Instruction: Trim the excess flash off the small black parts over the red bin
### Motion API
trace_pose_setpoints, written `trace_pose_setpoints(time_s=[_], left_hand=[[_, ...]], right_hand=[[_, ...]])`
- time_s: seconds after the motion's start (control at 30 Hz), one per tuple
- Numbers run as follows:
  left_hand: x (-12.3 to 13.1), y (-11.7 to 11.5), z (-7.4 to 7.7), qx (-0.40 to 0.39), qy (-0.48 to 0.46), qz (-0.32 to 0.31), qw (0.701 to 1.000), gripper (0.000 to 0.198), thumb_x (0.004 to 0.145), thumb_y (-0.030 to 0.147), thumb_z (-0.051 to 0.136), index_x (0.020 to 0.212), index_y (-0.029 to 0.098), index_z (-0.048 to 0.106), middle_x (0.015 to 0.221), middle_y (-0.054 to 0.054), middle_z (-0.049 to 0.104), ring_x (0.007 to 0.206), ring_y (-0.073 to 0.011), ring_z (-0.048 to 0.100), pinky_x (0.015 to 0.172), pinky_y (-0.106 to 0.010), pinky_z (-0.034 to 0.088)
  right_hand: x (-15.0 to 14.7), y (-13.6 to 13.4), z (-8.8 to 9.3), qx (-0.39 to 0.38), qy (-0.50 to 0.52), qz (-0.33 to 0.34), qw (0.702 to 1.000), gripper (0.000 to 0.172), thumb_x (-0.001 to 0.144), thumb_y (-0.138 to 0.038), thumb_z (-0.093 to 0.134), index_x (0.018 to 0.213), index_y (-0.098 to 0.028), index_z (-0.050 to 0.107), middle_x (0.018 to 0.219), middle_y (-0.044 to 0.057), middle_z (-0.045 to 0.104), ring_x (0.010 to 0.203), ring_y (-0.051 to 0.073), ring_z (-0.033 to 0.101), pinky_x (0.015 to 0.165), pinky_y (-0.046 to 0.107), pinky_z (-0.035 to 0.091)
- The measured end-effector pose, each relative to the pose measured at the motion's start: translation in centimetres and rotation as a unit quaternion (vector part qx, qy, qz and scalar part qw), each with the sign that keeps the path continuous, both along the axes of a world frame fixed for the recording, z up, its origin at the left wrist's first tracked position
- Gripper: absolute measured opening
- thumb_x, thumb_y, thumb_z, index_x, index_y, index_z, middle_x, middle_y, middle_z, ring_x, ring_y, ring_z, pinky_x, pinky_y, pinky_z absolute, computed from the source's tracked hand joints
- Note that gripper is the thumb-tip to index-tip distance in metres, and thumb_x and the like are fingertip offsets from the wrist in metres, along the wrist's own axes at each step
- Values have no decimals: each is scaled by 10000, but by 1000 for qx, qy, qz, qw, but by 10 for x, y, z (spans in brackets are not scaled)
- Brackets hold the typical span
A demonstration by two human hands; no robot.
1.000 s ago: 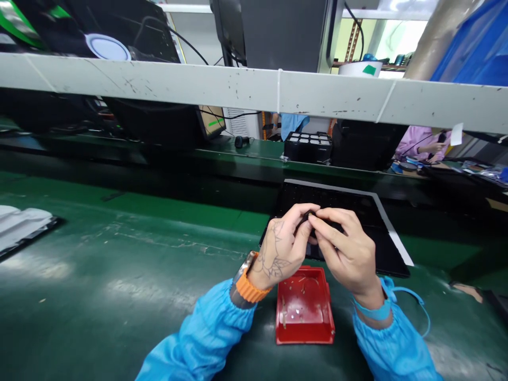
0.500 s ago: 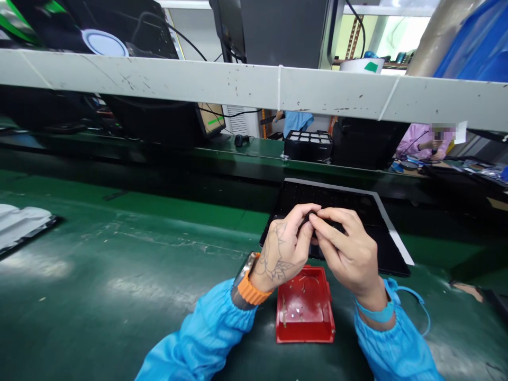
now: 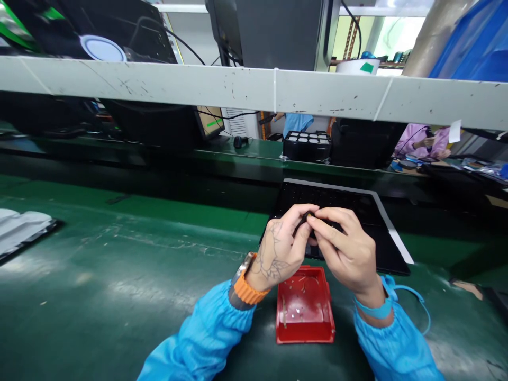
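Note:
My left hand (image 3: 280, 248) and my right hand (image 3: 347, 251) meet fingertip to fingertip over the near edge of a black laptop keyboard (image 3: 369, 211). Both pinch one small dark part (image 3: 307, 216) between thumbs and fingers; most of it is hidden. Directly below the hands a small red tray (image 3: 305, 328) lies on the green belt and holds a few tiny bits. Both arms wear blue sleeves, the left wrist an orange-strapped watch, the right wrist a blue strap.
The green conveyor belt (image 3: 119, 275) stretches left, with a grey-white bagged item (image 3: 19, 227) at its left edge. A grey beam (image 3: 238, 87) crosses overhead. Behind are a black tray of cells (image 3: 307, 145), monitors, and a person in pink (image 3: 420, 143) at the far right.
Both hands stay pinched on the small part over the keyboard; the fingers shift only slightly. The view has drifted a little.

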State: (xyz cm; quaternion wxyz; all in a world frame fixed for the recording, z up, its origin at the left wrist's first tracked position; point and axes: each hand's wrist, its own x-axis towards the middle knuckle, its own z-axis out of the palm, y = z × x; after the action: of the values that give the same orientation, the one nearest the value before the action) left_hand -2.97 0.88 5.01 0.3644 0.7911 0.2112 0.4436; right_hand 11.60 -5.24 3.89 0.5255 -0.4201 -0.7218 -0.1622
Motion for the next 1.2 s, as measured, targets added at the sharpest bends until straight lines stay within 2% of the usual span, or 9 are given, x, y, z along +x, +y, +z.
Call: trace_pose_setpoints(time_s=[0.17,0.47,0.63,0.7,0.77,0.83,0.93,1.03,1.2], left_hand=[[0,1,-2,-47,-23,-30,998,249,1007,248,487,1214,157,589,1048,-63,744,692,-117,731,625,-203,614],[-1,3,-3,-82,-29,-70,994,266,997,282,519,1218,151,585,950,-56,735,695,-148,751,648,-230,645],[-6,11,4,-171,-73,-114,976,344,966,298,561,1258,116,560,1030,-109,738,793,-179,762,680,-264,666],[-9,17,8,-198,-96,-101,970,355,947,274,575,1260,109,553,1072,-132,747,872,-192,759,697,-268,669],[-13,24,11,-215,-116,-81,966,328,923,249,584,1219,109,569,1056,-132,756,903,-201,756,685,-264,667],[-16,31,12,-226,-134,-67,962,292,890,236,598,1156,115,589,1006,-119,762,895,-204,755,662,-262,665],[-17,36,12,-244,-152,-52,956,265,843,228,613,1089,130,595,940,-91,757,827,-187,750,615,-250,658],[-16,36,11,-261,-157,-45,951,262,812,216,617,1061,137,598,892,-65,743,751,-160,734,596,-244,655],[-9,33,9,-266,-162,-33,950,231,787,202,615,1009,136,611,818,-42,708,738,-159,719,584,-255,657]], right_hand=[[1,-1,2,9,3,9,1000,278,980,-76,589,1189,-205,718,1120,119,677,1032,257,636,843,446,587],[1,-2,4,-12,36,21,999,251,963,-42,583,1105,-194,723,1072,96,699,1002,237,640,852,406,559],[17,-12,7,-73,149,79,983,139,935,-88,626,991,-207,672,1024,57,694,972,223,647,846,373,532],[27,-18,9,-156,151,89,972,110,907,-113,651,873,-208,607,931,25,670,865,191,636,771,320,508],[33,-19,10,-298,73,91,948,158,876,-107,640,795,-207,549,824,-7,632,739,156,590,679,274,448],[31,-14,7,-440,-39,90,893,178,838,-72,607,753,-203,523,722,-34,589,646,134,527,611,255,371],[14,0,-1,-562,-148,89,809,205,771,-23,575,709,-200,492,625,-59,525,567,118,442,559,253,274],[-3,11,-8,-600,-190,107,770,207,731,-15,577,715,-200,486,628,-60,514,569,116,419,557,252,249],[-5,12,-10,-600,-199,134,763,207,728,-19,566,728,-201,467,627,-66,491,566,109,397,549,255,232]])
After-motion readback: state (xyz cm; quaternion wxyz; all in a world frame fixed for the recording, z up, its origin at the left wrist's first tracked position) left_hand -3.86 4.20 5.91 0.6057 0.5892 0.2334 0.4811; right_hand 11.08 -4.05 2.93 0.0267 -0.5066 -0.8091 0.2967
